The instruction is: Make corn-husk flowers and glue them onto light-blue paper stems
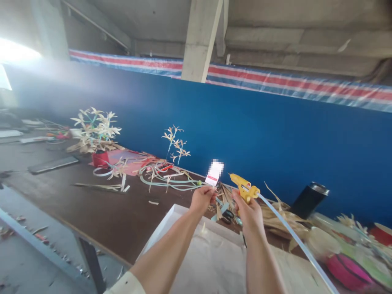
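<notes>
My right hand (252,214) is wrapped round the handle of a yellow hot glue gun (245,187), its nozzle pointing up and left. A long, pale glue stick (294,234) trails from the gun's back end toward the lower right. Left of the nozzle, my left hand (202,200) is closed in a pinch; what its fingertips hold is too small to make out. Just above those fingertips shows a bright, partly blurred phone screen (212,178); whether the hand touches it I cannot tell. Dark-handled scissors (227,215) and dry husk strips (225,196) lie between my hands.
A white shallow box (171,222) lies under my forearms. Husk flowers in a red pot (100,159), two flower stems (176,143) and green tubing (165,183) are leftward. A black bottle (309,200) and a pink bowl (347,271) stand right. A blue partition (232,126) closes the back.
</notes>
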### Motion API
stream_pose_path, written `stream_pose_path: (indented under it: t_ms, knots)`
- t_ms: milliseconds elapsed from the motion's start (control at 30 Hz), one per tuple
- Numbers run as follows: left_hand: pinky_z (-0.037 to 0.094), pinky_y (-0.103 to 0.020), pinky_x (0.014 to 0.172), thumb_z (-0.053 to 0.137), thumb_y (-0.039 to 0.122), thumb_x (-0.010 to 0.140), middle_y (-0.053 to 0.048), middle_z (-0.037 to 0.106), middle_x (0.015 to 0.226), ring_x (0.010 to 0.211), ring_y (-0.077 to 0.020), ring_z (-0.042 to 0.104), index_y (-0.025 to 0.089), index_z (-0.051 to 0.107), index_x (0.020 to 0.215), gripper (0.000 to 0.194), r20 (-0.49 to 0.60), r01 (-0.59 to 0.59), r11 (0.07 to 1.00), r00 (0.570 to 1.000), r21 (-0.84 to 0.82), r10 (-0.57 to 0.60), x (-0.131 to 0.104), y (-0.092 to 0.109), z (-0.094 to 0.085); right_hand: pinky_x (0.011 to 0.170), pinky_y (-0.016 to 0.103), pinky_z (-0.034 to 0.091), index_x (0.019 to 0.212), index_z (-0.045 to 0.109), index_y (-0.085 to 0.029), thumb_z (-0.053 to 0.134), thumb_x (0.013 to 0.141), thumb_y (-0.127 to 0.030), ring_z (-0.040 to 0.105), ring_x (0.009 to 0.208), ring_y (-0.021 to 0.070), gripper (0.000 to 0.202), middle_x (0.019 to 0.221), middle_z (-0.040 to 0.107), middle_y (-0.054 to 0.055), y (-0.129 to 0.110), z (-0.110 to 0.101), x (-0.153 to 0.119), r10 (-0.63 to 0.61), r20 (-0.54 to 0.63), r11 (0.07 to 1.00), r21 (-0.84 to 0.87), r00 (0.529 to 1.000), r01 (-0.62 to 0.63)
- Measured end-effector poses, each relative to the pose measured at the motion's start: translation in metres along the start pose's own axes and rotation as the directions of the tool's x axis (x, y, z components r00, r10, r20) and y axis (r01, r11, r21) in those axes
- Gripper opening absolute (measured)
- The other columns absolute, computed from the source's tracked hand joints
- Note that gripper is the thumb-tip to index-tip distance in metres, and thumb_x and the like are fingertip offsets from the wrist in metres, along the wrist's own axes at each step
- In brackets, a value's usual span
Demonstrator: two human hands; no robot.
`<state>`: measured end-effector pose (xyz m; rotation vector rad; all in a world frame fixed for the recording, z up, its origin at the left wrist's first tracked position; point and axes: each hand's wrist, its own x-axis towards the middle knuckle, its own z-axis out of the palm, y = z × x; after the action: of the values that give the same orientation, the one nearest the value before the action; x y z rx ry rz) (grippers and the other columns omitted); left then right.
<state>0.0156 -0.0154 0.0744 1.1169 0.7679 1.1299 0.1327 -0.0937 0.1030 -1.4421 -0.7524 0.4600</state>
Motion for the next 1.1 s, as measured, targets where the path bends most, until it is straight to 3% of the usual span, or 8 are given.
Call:
stream_pose_path:
  t_ms: [100, 200, 400, 533, 800, 1100]
  knots:
    - [0.047, -0.019, 0.054, 0.059, 0.02, 0.076, -0.002, 0.063, 0.067, 0.055, -0.0077, 0.055, 0.011, 0.067, 0.088, 0.016, -0.065, -0.041, 0.999, 0.997, -0.029, 0.039, 0.026, 0.002, 0.0, 0.041, 0.024, 0.036, 0.085, 0.068, -0.013, 0.073, 0.06, -0.052, 0.043, 0.042, 0.0118, 0.047, 0.047, 0.051, -0.002, 0.011, 0.019, 0.02, 0.034, -0.008, 0.998, -0.059, 0.999, -0.035]
    - [0.046, -0.019, 0.055, 0.061, 0.022, 0.075, -0.002, 0.064, 0.067, 0.055, -0.0087, 0.056, 0.012, 0.066, 0.085, 0.015, -0.141, -0.055, 0.998, 0.989, -0.029, 0.05, 0.052, -0.002, -0.001, 0.041, 0.025, 0.036, 0.084, 0.067, -0.013, 0.072, 0.058, -0.054, 0.044, 0.043, 0.0124, 0.049, 0.048, 0.051, -0.002, 0.028, 0.031, 0.034, 0.059, 0.004, 0.998, -0.008, 0.998, -0.059]
    - [0.044, -0.019, 0.052, 0.062, 0.03, 0.074, -0.001, 0.062, 0.063, 0.052, -0.0086, 0.052, 0.012, 0.065, 0.08, 0.019, -0.215, -0.072, 0.997, 0.975, -0.027, 0.064, 0.089, -0.033, -0.009, 0.04, 0.026, 0.035, 0.079, 0.065, -0.013, 0.073, 0.056, -0.057, 0.044, 0.041, 0.0126, 0.05, 0.048, 0.051, -0.003, 0.063, 0.041, 0.05, 0.042, 0.061, 0.998, 0.042, 0.997, -0.045]
    - [0.037, -0.018, 0.045, 0.06, 0.031, 0.074, 0.001, 0.059, 0.061, 0.046, -0.0062, 0.044, 0.012, 0.066, 0.083, 0.022, -0.267, -0.031, 0.998, 0.963, 0.062, 0.047, 0.091, -0.046, -0.017, 0.042, 0.026, 0.036, 0.08, 0.065, -0.014, 0.072, 0.059, -0.058, 0.043, 0.041, 0.0119, 0.049, 0.05, 0.053, -0.002, 0.073, 0.044, 0.05, 0.043, 0.125, 0.994, 0.092, 0.991, -0.055]
    - [0.037, -0.02, 0.044, 0.061, 0.032, 0.074, 0.001, 0.058, 0.057, 0.042, -0.0064, 0.044, 0.012, 0.068, 0.082, 0.023, -0.138, -0.05, 0.988, 0.988, 0.143, 0.07, 0.088, -0.043, -0.012, 0.041, 0.026, 0.033, 0.077, 0.066, -0.014, 0.069, 0.063, -0.06, 0.04, 0.04, 0.0118, 0.048, 0.046, 0.049, -0.002, 0.073, 0.044, 0.039, 0.09, 0.13, 0.996, -0.002, 0.987, -0.091]
    - [0.037, -0.02, 0.045, 0.06, 0.033, 0.075, 0.0, 0.061, 0.061, 0.041, -0.0057, 0.044, 0.013, 0.069, 0.082, 0.024, -0.135, -0.05, 0.984, 0.988, 0.172, 0.073, 0.087, -0.042, -0.011, 0.043, 0.025, 0.035, 0.076, 0.063, -0.016, 0.066, 0.067, -0.059, 0.042, 0.043, 0.0121, 0.044, 0.049, 0.051, -0.002, 0.078, 0.039, 0.04, 0.079, 0.167, 0.995, -0.076, 0.983, -0.068]
